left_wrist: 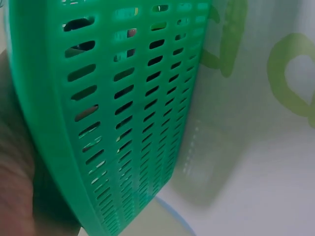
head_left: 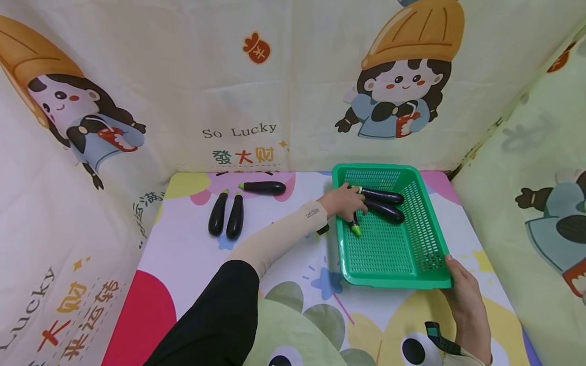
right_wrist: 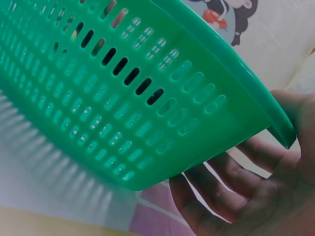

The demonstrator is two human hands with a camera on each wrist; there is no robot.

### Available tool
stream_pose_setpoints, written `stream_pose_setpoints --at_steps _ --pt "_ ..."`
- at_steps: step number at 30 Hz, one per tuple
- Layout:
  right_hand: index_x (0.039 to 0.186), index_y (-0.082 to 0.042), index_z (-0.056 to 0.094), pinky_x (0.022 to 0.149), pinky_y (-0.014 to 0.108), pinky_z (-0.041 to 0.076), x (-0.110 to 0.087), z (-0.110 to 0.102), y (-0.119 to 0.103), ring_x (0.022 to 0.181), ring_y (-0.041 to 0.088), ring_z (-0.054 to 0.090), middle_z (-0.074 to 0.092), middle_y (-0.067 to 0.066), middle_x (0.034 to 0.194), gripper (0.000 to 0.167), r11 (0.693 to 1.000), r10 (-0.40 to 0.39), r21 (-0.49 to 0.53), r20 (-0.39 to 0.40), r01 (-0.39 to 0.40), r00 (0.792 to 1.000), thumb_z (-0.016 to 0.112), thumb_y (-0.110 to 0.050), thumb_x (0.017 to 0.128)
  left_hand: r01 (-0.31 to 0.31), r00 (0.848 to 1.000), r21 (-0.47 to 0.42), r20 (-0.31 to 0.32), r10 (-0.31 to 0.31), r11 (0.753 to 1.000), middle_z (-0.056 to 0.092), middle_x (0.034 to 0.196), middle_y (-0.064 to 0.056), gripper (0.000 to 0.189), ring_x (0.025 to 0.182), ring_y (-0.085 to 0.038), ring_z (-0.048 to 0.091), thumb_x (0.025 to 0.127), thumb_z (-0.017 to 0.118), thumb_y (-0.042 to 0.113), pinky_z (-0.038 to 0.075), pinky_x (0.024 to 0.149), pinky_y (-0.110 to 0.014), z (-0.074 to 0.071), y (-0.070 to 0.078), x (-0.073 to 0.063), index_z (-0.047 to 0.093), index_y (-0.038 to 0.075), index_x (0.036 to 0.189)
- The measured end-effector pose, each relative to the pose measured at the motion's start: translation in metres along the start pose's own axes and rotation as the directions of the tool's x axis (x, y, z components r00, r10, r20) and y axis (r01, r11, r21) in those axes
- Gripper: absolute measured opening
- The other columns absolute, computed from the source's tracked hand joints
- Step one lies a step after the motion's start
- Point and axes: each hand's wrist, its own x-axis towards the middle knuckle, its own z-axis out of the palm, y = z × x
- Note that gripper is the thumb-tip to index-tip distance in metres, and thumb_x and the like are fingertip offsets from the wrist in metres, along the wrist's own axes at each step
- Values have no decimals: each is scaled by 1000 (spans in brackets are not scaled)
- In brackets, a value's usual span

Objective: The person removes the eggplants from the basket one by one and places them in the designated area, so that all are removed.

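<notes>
In the head view my left hand [head_left: 344, 201] reaches over the left wall of a green plastic basket [head_left: 437, 239]. Its curled fingers are around a dark purple eggplant [head_left: 354, 221], whose green stem points toward me; most of its body is hidden under the hand. Two more eggplants [head_left: 385, 210] lie side by side in the basket, just right of these fingers. My right hand [head_left: 467, 292] grips the basket's near right corner. In the right wrist view the right thumb is at the rim, with fingers [right_wrist: 231, 184] spread beneath the wall.
Left of the basket, an eggplant [head_left: 264, 188] lies sideways near the back, with two upright-pointing eggplants [head_left: 235, 217] close in front. A colourful printed cloth [head_left: 192, 259] covers the table. Printed fabric walls [head_left: 316, 86] rise at the back and both sides.
</notes>
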Motion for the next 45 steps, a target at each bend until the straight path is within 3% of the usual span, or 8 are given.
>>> stream_pose_setpoints --at_steps 8,15,19,24,30,45 --pt "95 -39 76 75 16 54 -1 0 1 84 -1 68 72 -20 97 34 1000 3 -18 -3 -4 1000 46 -33 111 31 999 -53 45 -28 998 41 167 6 43 158 -29 27 105 55 31 18 129 -60 0 1 2 58 40 147" --pt "95 -43 74 76 14 53 0 0 0 86 -3 66 69 -23 98 33 998 18 -65 -19 -19 1000 46 -35 111 56 996 -37 75 -53 998 40 168 7 44 158 -25 27 105 57 35 15 130 -60 -3 4 2 56 41 148" --pt "95 -44 73 76 14 52 -1 0 0 87 -3 65 69 -23 98 33 997 22 -72 -23 -24 999 46 -36 111 59 997 -25 54 -58 998 45 164 8 41 155 -24 33 104 59 32 17 129 -60 -2 5 3 60 39 145" --pt "95 -42 74 76 15 53 -1 0 1 86 -3 66 70 -22 98 34 998 20 -57 -11 -21 1000 45 -35 111 62 998 10 7 -62 998 62 147 11 29 142 -19 45 104 62 28 23 126 -59 4 7 5 70 37 130" --pt "96 -44 73 76 14 53 0 0 1 85 -2 66 70 -23 98 33 997 22 -72 -16 -23 1000 45 -36 111 83 997 38 -7 -83 996 65 139 13 21 139 -19 46 105 61 26 25 125 -58 6 10 8 73 37 118" --pt "96 -43 74 76 15 53 0 -1 0 85 -2 67 71 -22 99 32 998 9 -56 -11 -10 1000 46 -36 111 75 997 150 3 -76 986 63 144 11 28 144 -21 43 107 58 30 23 127 -57 2 14 10 68 40 131"
